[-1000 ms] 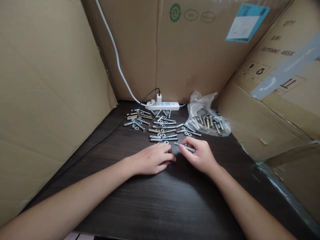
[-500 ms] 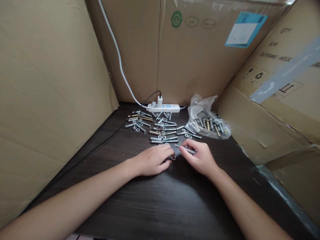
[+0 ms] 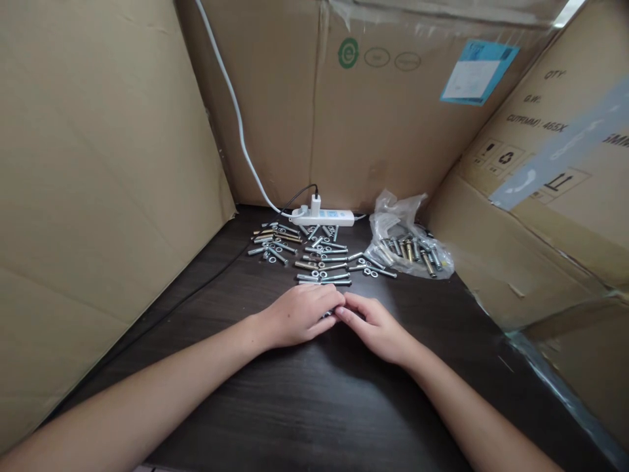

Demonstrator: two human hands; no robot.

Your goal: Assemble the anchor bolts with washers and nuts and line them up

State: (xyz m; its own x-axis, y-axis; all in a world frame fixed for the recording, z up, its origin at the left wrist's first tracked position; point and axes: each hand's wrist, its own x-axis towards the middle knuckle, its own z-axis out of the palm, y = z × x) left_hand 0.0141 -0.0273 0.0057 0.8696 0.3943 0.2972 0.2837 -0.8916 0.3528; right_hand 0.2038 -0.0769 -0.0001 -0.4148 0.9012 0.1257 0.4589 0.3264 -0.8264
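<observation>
My left hand [image 3: 307, 315] rests low over the dark table with its fingers curled downward. Small shiny metal parts [image 3: 327, 314] peek out between its thumb and fingers, too covered to tell their kind. Meeting it from the right, my right hand [image 3: 374, 328] is closed, thumb and fingertips touching the left fingertips. What it grips is hidden behind the fingers. Just beyond both hands lie rows of metal bolts [image 3: 337, 283] and sleeves, with flat washers [image 3: 323, 275] and nuts among them.
A clear plastic bag [image 3: 393, 223] holding several bolts lies at the back right. Behind the parts stands a white power strip [image 3: 337, 217] with a plugged-in adapter. A black cable [image 3: 196, 295] crosses the left of the table [image 3: 314, 406]. Cardboard boxes [image 3: 265, 118] wall three sides.
My right hand has moved left to meet the left fingertips. The bolt seen in it earlier is now out of sight, as is the ring at my left fingertips. The view has tilted slightly.
</observation>
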